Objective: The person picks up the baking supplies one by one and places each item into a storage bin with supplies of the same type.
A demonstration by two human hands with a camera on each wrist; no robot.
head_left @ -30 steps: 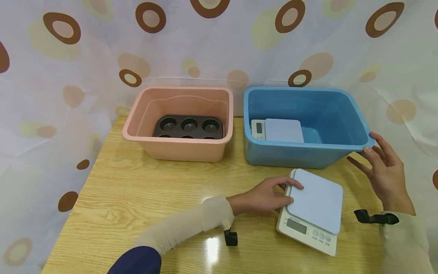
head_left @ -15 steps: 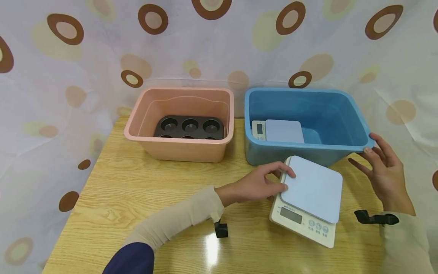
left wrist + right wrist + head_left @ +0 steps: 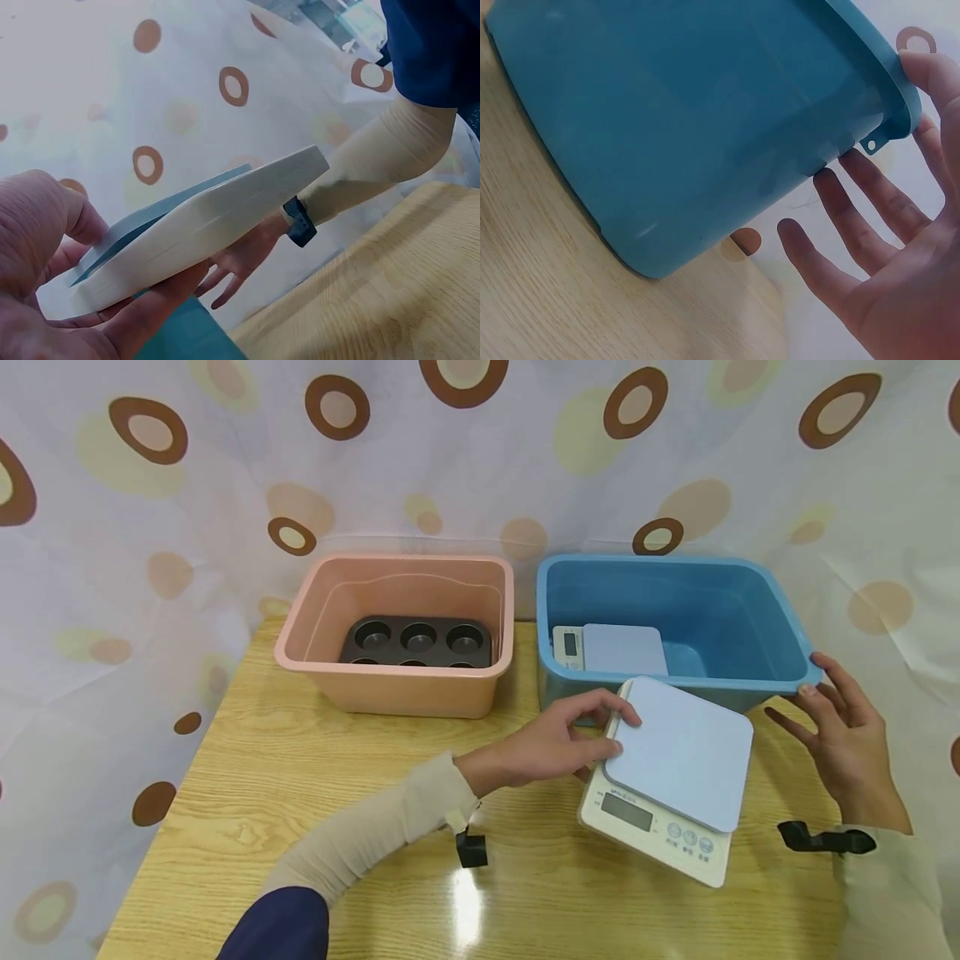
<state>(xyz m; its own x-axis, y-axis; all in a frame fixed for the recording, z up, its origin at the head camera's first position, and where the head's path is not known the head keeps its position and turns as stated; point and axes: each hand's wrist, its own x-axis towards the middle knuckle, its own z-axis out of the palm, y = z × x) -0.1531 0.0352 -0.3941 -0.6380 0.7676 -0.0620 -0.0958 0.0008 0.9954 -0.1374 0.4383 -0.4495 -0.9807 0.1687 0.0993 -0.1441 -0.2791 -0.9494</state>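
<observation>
In the head view my left hand (image 3: pixel 551 739) grips a white kitchen scale (image 3: pixel 675 760) by its left edge, thumb on top and fingers underneath. The left wrist view shows this scale (image 3: pixel 195 225) edge-on and tilted, off the table. My right hand (image 3: pixel 851 739) holds the near right corner of the blue bin (image 3: pixel 652 560) at its rim. In the right wrist view the thumb lies on the rim and some fingertips touch the outside of the bin (image 3: pixel 682 127). Inside the blue bin, on the left, lies another white scale (image 3: pixel 622 647).
A pink bin (image 3: pixel 405 689) stands left of the blue one, with a dark muffin pan (image 3: pixel 420 639) inside. Both are on a wooden table (image 3: pixel 300 777). A patterned curtain (image 3: pixel 465 460) hangs behind them.
My left hand has lifted the scale and carried it up and slightly left, so it now overlaps the blue bin's front rim in the head view. The right hand has stayed at the corner.
</observation>
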